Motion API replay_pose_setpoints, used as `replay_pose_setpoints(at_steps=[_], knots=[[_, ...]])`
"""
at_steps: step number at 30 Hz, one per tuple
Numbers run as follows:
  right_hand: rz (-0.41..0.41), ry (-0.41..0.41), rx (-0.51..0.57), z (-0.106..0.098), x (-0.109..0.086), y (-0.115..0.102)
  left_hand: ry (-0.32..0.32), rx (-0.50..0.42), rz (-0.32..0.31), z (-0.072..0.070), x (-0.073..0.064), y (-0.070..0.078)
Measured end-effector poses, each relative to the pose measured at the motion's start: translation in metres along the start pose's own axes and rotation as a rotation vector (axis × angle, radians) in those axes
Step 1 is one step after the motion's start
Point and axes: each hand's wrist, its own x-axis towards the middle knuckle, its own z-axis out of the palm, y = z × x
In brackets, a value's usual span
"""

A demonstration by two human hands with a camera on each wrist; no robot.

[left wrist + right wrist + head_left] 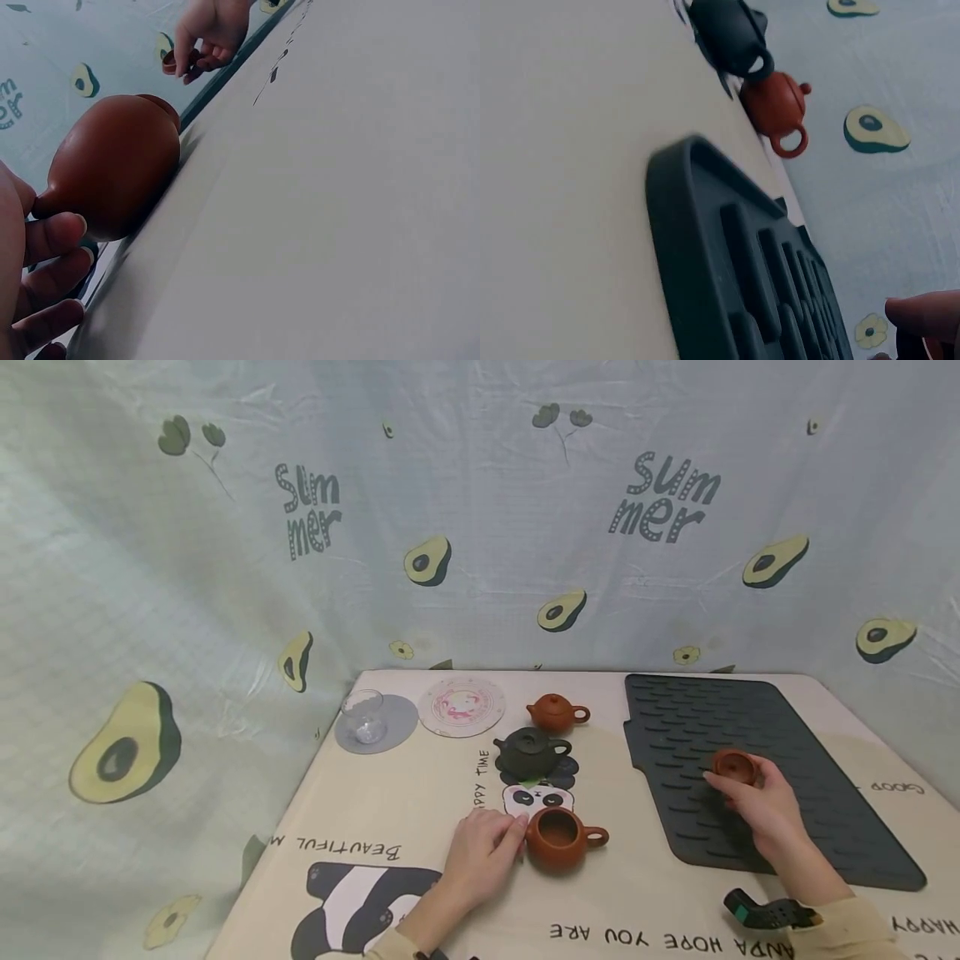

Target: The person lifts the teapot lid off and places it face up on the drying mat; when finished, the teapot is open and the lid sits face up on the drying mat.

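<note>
Near the middle front of the table stands a reddish-brown clay teapot [557, 843] with its round top opening uncovered. My left hand [483, 852] pinches the tip of its spout between thumb and index finger; the left wrist view shows the teapot's rounded side [116, 165] close up. Over the dark ridged mat [697, 718], my right hand [768, 802] holds what looks like a small reddish-brown teapot lid [735, 767], hollow side up. Only a sliver of that lid shows in the right wrist view, beside the thumb [926, 313].
Behind the open teapot stand a black teapot [531, 754] and a lidded reddish-brown teapot [555, 713]. At the back left, a clear glass cup [367, 727] sits on a grey round coaster [403, 722], beside a pink-patterned round mat [480, 714]. A printed curtain [480, 510] hangs behind.
</note>
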Motion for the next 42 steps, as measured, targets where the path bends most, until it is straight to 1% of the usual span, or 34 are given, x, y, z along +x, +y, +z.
replay_pose_setpoints(at_steps=[3,6,11,14,16,20,24,27,32,37,39,42], knots=[[-0.001,0.010,-0.053,-0.005,0.004,0.000,0.003,0.002,0.001,0.001,0.000,-0.001],[-0.015,-0.001,-0.096,-0.011,0.009,0.000,0.017,0.005,0.011,0.002,-0.001,-0.002],[-0.019,-0.021,-0.105,-0.022,0.019,0.002,0.060,0.011,0.055,0.004,-0.003,-0.004],[-0.007,-0.009,-0.101,-0.030,0.025,0.004,0.076,0.014,0.078,0.004,-0.003,-0.004],[0.007,0.011,-0.101,-0.035,0.029,0.005,0.076,0.018,0.079,0.004,-0.003,-0.004],[0.025,0.075,-0.140,-0.040,0.036,0.007,0.075,0.031,0.076,0.005,-0.003,-0.004],[0.034,0.140,-0.226,-0.044,0.044,0.009,0.081,0.041,0.080,0.003,-0.002,-0.004],[0.062,0.173,-0.278,-0.048,0.048,0.012,0.076,0.039,0.075,0.004,-0.002,-0.005],[0.084,0.180,-0.352,-0.055,0.055,0.013,0.065,0.030,0.064,0.004,-0.002,-0.005],[0.075,0.173,-0.461,-0.064,0.057,0.016,0.064,0.037,0.085,0.004,-0.003,-0.005],[0.074,0.169,-0.485,-0.067,0.058,0.018,0.062,0.043,0.088,0.004,-0.003,-0.005],[0.065,0.166,-0.493,-0.070,0.060,0.018,0.054,0.049,0.082,0.003,-0.003,-0.005]])
